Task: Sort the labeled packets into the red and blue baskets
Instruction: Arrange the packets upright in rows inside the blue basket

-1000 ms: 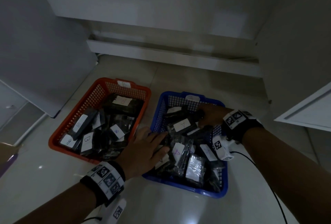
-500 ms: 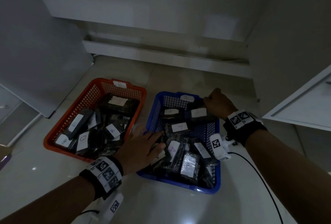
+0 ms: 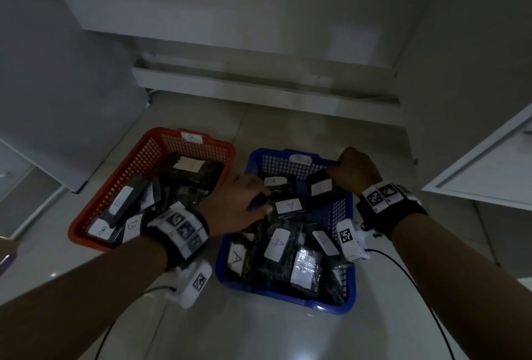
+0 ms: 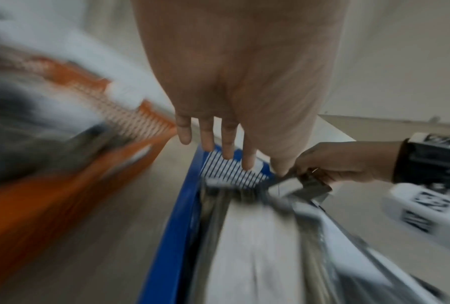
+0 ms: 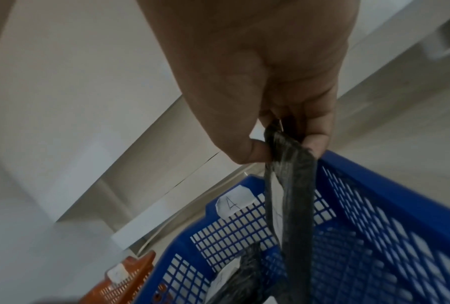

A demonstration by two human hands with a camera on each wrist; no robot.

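Note:
A red basket (image 3: 138, 169) on the left holds dark packets with white B labels. The blue basket (image 3: 288, 299) beside it holds packets labeled A. At that basket's far right corner my right hand (image 3: 345, 164) pinches the top edge of a dark labeled packet (image 3: 322, 187). The right wrist view shows thumb and fingers (image 5: 255, 152) closed on this packet (image 5: 294, 185), which hangs over the blue basket (image 5: 374, 205). My left hand (image 3: 253, 192) reaches over the blue basket's left side, fingers straight, above an A packet (image 3: 288, 205). The left wrist view is blurred; the fingers (image 4: 229, 144) are spread and hold nothing.
Both baskets stand on a pale tiled floor (image 3: 259, 331) inside a white cabinet recess. A white door panel (image 3: 57, 100) stands at the left and an open door (image 3: 475, 175) at the right. A cable (image 3: 417, 287) trails from my right wrist.
My left hand has slid from the blue basket's near left rim forward over its packets. My right hand moved from inside the basket to its far right corner and took hold of a packet.

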